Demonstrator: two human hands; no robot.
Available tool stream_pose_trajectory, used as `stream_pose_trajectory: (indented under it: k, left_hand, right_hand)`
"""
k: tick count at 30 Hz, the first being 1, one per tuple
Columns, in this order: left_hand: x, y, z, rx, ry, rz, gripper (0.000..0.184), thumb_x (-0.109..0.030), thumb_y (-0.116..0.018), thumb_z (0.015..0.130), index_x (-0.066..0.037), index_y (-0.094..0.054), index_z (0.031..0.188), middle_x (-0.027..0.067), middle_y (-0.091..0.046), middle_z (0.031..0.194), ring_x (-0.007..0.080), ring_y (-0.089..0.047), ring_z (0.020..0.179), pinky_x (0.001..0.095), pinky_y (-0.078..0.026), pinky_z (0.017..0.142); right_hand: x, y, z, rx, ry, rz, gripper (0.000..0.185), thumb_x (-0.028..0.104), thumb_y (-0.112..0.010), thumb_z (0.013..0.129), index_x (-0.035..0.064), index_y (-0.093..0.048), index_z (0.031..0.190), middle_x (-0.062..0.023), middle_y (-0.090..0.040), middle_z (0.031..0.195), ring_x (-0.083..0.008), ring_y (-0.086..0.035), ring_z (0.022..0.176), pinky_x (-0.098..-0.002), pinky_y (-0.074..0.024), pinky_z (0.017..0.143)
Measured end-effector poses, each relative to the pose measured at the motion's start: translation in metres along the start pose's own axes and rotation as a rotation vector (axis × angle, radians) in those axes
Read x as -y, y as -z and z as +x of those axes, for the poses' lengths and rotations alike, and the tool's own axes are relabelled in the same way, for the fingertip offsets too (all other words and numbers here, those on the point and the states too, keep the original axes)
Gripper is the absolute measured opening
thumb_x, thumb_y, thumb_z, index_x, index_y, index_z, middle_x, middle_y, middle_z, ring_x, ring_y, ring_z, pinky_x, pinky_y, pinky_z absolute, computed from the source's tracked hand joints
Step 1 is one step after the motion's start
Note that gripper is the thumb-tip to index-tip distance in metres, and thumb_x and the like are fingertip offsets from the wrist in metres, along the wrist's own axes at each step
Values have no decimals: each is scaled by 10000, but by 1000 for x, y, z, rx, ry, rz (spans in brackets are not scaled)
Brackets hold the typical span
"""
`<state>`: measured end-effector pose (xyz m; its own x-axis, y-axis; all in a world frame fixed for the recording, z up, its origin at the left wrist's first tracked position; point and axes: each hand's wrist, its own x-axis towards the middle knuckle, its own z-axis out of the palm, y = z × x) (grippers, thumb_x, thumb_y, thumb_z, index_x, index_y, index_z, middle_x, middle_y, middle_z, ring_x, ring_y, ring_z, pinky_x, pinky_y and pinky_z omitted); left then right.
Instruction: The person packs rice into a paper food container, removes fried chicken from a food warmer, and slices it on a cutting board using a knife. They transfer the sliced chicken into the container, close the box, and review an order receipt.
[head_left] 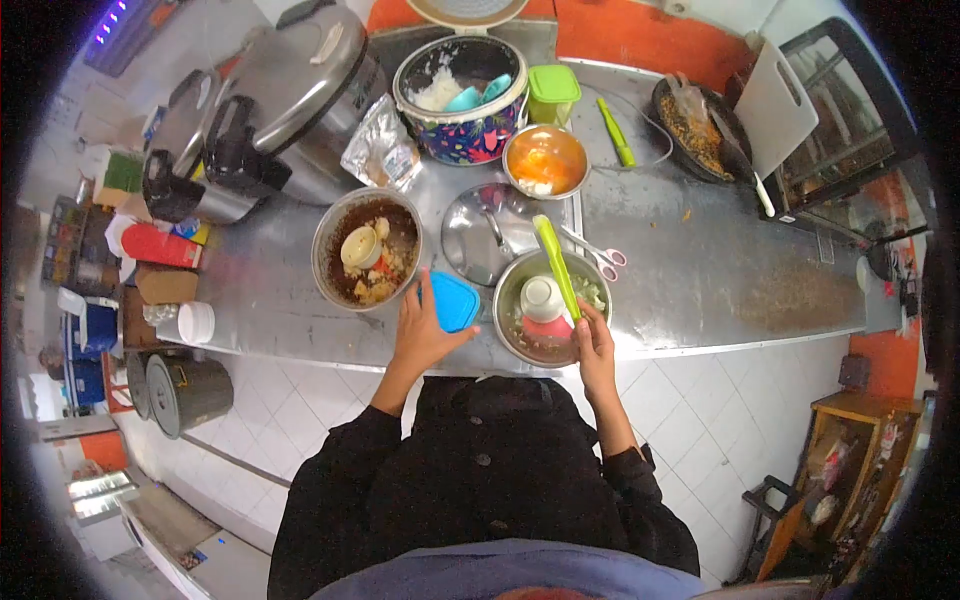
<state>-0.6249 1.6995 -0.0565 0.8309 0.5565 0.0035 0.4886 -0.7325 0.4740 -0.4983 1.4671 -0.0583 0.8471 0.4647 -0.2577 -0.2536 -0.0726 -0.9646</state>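
Observation:
My left hand grips a small box with a blue lid, its thumb and fingers around the near and left edges. Between the fingers of my right hand is a long lime-green utensil; its exact kind is unclear. It slants over a steel bowl, which contains a white cup, something pink and pale scraps. Left of the blue lid stands a steel pot with brown food and a cream-coloured small bowl. Behind lies a glass pan lid.
At the back are a flowered rice cooker with rice, a green-lidded tub and a bowl of orange liquid. Scissors lie right of the steel bowl. Large pressure cookers stand left; a pan of food stands right.

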Motion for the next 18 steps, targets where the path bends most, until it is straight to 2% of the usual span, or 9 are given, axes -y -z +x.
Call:
stream_pose_trajectory:
  k: [2, 5, 6, 8, 9, 11, 13, 15, 18]
  left_hand:
    - [-8, 3, 4, 33, 21, 27, 1106, -417, -761, 556, -19, -128, 1371, 229, -338, 1223, 403, -390, 1097, 463, -355, 911]
    - [-13, 10, 6, 57, 41, 79, 1105, -404, -760, 530, -54, -144, 1377, 218, -379, 1191, 386, -442, 1059, 455, -405, 861]
    - [-14, 12, 7, 60, 45, 101, 1103, -402, -758, 518, -73, -153, 1380, 213, -394, 1179, 378, -459, 1045, 457, -421, 837]
    - [-23, 32, 17, 36, 4, 104, 1089, -420, -756, 511, -80, -187, 1375, 215, -408, 1162, 380, -473, 1029, 451, -426, 834]
    - [-33, 49, 23, 41, -10, 89, 1076, -420, -756, 521, -76, -197, 1373, 221, -417, 1161, 381, -473, 1039, 445, -423, 839]
    - [-46, 73, 39, 52, -25, 74, 1064, -420, -756, 530, -71, -206, 1371, 228, -426, 1160, 382, -473, 1050, 439, -419, 844]
    - [-52, 90, 68, -32, -75, 145, 1057, -446, -757, 539, -53, -224, 1363, 224, -456, 1133, 366, -496, 1029, 419, -428, 839]
    - [-50, 94, 107, -42, -25, 96, 1025, -522, -703, 582, -54, -231, 1363, 230, -439, 1160, 367, -512, 1012, 433, -440, 816]
    - [-35, 78, 175, -29, 85, 124, 1051, -565, -685, 575, -44, -223, 1362, 241, -436, 1179, 381, -508, 1027, 430, -443, 822]
  right_hand:
    - [5, 0, 3, -2, 21, 11, 372, 254, -467, 914, 42, -471, 1220, 10, -499, 843, -75, -428, 737, -209, -370, 668]
    - [6, 7, 3, -52, -8, 22, 375, 247, -466, 914, 36, -463, 1224, -25, -527, 1009, -87, -456, 801, -213, -383, 725]
    - [4, 9, 4, -63, 12, 34, 375, 247, -466, 914, 36, -463, 1224, -25, -527, 1009, -87, -456, 801, -213, -383, 725]
    - [-1, 12, 4, -170, 135, 19, 355, 254, -458, 917, 74, -470, 1223, 52, -453, 733, -39, -403, 623, -178, -329, 525]
    - [-7, 21, 3, -167, 115, -20, 353, 251, -456, 917, 70, -467, 1219, 41, -449, 710, -42, -399, 578, -189, -334, 482]
    - [7, 24, -3, -200, 65, 45, 350, 251, -455, 918, 70, -466, 1217, 37, -440, 696, -44, -390, 560, -193, -333, 471]
    - [17, 26, -8, -252, 14, 110, 342, 245, -444, 923, 76, -459, 1219, 39, -405, 650, -45, -369, 529, -190, -321, 456]
    - [18, 28, -8, -270, 11, 120, 337, 241, -439, 925, 78, -459, 1220, 43, -398, 641, -44, -362, 524, -190, -317, 454]
    - [13, 29, -5, -283, 24, 133, 332, 235, -432, 928, 80, -459, 1220, 49, -389, 628, -43, -350, 517, -191, -312, 454]
